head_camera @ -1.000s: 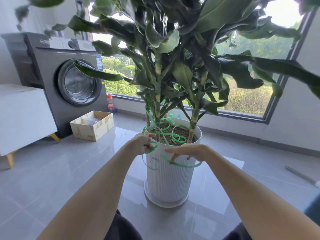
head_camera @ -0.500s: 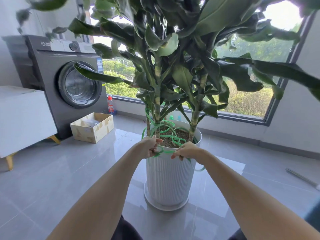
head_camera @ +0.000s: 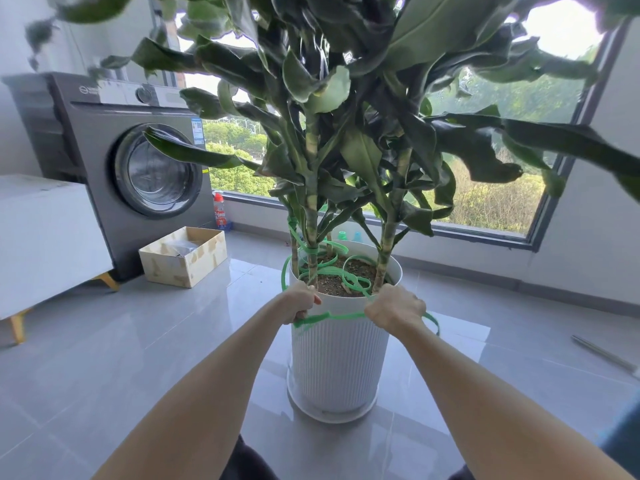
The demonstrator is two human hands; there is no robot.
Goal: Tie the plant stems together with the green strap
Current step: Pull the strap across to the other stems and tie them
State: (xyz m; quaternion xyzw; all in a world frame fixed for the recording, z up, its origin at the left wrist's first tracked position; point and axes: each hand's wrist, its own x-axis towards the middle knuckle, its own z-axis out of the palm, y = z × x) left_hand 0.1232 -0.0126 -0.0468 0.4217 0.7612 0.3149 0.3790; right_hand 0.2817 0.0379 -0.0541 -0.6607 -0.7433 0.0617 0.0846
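Note:
A tall leafy plant grows from a white ribbed pot [head_camera: 339, 362] on the floor. Several striped stems rise from the soil, one on the left [head_camera: 311, 216] and one on the right [head_camera: 393, 226]. A green strap [head_camera: 329, 270] coils over the soil and winds up the left stems. My left hand [head_camera: 301, 301] is closed on the strap at the pot's near left rim. My right hand [head_camera: 394, 306] grips it at the near right rim. A stretch of strap [head_camera: 341, 315] runs taut between both fists across the pot's front. A loose end trails right of my right hand.
A grey washing machine [head_camera: 138, 161] stands at the left, with a white cabinet [head_camera: 45, 233] and an open cardboard box [head_camera: 183, 254] near it. A red bottle [head_camera: 219, 213] sits by the window sill. A thin rod [head_camera: 604, 353] lies on the tiled floor at the right.
My hands moved apart along the pot's front rim and the strap between them went from a slack hanging loop to a taut line. The view moved closer to the pot.

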